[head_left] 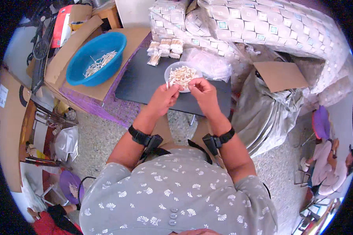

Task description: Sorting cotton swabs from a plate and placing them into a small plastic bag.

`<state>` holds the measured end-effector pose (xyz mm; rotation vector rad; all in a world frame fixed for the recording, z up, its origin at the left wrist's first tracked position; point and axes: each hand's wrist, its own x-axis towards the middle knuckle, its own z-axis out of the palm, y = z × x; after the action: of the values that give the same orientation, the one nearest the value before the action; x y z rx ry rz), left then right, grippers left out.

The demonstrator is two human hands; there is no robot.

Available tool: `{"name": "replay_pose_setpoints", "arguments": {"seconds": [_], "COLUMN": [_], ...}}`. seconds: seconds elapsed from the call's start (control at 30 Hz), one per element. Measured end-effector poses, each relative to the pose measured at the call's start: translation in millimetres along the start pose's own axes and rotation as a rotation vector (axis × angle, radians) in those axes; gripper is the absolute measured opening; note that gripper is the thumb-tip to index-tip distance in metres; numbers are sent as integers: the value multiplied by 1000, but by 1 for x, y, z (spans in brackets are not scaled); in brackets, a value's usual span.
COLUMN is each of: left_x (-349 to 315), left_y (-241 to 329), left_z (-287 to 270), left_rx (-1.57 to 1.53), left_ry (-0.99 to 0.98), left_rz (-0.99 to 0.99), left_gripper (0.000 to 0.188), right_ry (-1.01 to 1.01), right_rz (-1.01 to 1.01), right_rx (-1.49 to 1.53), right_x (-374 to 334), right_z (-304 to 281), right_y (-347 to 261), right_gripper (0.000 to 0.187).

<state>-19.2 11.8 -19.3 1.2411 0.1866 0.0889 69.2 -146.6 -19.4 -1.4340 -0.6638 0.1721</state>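
Observation:
A white bowl point(200, 73) heaped with cotton swabs point(183, 73) stands near the front edge of a dark table point(139, 80). At the bowl's near left side, my left hand point(163, 98) is closed round a few cotton swabs, and their white tips point(168, 84) stick up past the fingers. My right hand point(204, 94) is at the near right rim, thumb and forefinger pinched together over the swabs. Whatever lies in that pinch is too small to make out. Behind the bowl sit several small bundles of cotton swabs point(165, 47), stacked together.
A large blue basin point(72, 69) with loose swabs rests on cardboard at the left. Clear plastic bags point(208, 64) lie right of the bowl. Patterned wrapped padding point(262, 23) fills the back; a cloth-covered pile point(268, 113) stands right. Other people point(329, 164) sit at both sides.

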Motion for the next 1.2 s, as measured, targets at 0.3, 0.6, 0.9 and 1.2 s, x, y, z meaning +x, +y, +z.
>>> {"name": "replay_pose_setpoints", "arguments": {"seconds": [0.3,0.6,0.9,1.2], "left_x": [-8,-12,-13,-10], "left_y": [-9,-7,-16,-32], "left_z": [3,14,10,-12], "left_rx": [-145,-38,-29,-181], "left_ry": [59,4,21,54], "left_rz": [79,94,114,49], "left_gripper": [20,22,23,26], "right_ry": [-61,-92,-196,-160], "right_rz": [-79,129,185,104], "right_rx": [-100,24,-31,-359], "right_x": [-15,-30,-40,-22], "right_z": [4,11,3,-25], "right_y": [-4,9,22,42], "right_gripper": [8,8,14,19]}}
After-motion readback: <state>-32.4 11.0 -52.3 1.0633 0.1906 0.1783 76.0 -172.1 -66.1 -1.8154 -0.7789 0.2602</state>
